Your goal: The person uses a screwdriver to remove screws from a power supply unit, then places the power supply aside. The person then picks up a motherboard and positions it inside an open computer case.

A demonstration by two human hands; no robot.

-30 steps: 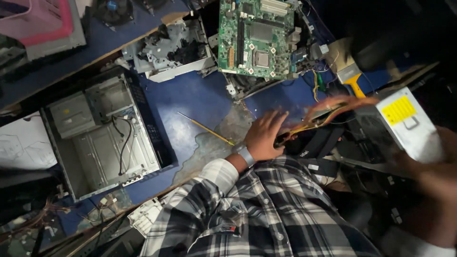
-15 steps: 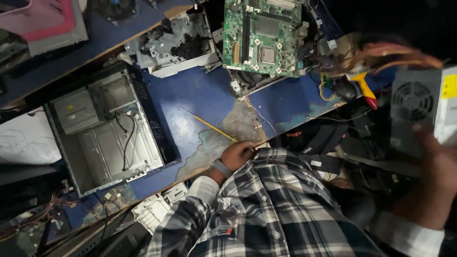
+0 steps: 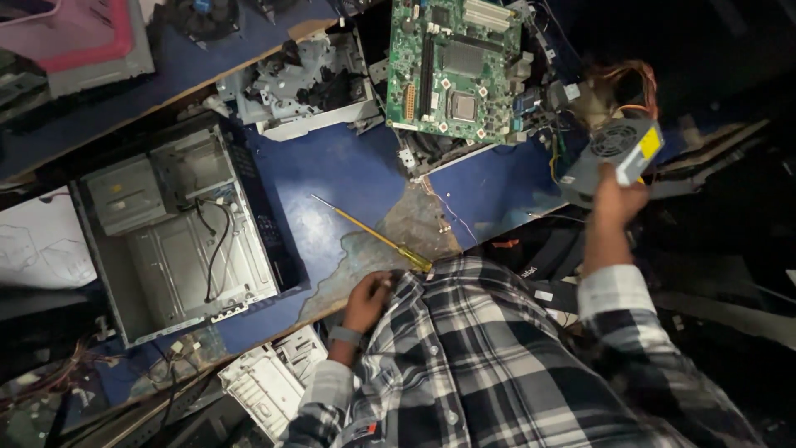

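Overhead, your right hand [image 3: 615, 202] grips a grey power supply [image 3: 612, 154] from below, held up off the blue workbench [image 3: 348, 170] past its far-right edge, the fan face toward you and its long axis tilted up-right; your left hand [image 3: 367, 300] rests loosely curled on the bench's worn edge, just beside the yellow-handled screwdriver [image 3: 373, 236]; the green motherboard [image 3: 454, 66] lies left of the supply, nearer the right hand.
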